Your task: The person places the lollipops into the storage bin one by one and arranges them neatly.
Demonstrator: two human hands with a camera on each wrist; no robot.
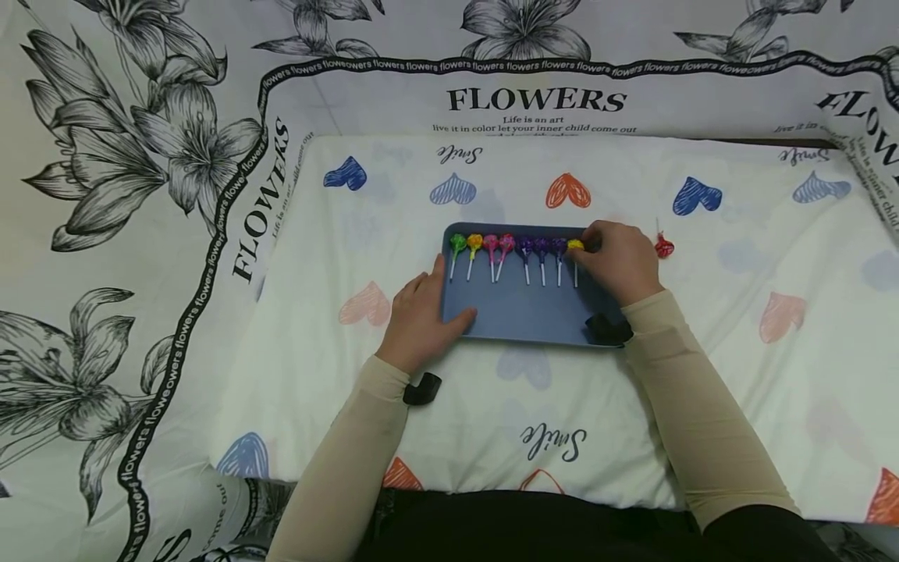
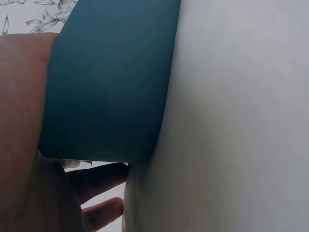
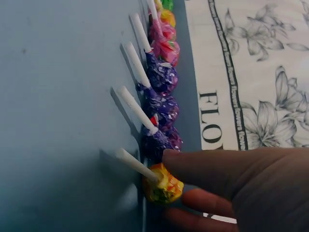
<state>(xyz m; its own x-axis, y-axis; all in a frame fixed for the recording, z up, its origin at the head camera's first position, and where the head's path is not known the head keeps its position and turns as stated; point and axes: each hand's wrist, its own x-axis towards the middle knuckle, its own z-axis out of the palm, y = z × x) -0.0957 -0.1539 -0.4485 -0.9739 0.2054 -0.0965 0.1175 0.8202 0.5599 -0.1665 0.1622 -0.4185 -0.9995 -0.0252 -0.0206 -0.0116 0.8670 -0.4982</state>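
A blue tray (image 1: 527, 316) lies on a heart-printed cloth (image 1: 534, 406). Along its far edge runs a row of wrapped lollipops: green (image 1: 458, 242), orange, two pink, three purple (image 3: 161, 104), and a yellow one (image 1: 576, 245) at the right end. My right hand (image 1: 595, 243) pinches the yellow lollipop's head (image 3: 164, 184) between fingertips (image 3: 193, 162), its stick pointing toward me. My left hand (image 1: 444, 300) grips the tray's left edge (image 2: 111, 82), thumb on top and fingers (image 2: 104, 176) along the rim.
A red lollipop (image 1: 663, 248) lies on the cloth just right of the tray. A flower-printed sheet (image 1: 140, 195) surrounds the cushion on the left and far sides. Black wrist straps (image 1: 421, 388) sit on both sleeves.
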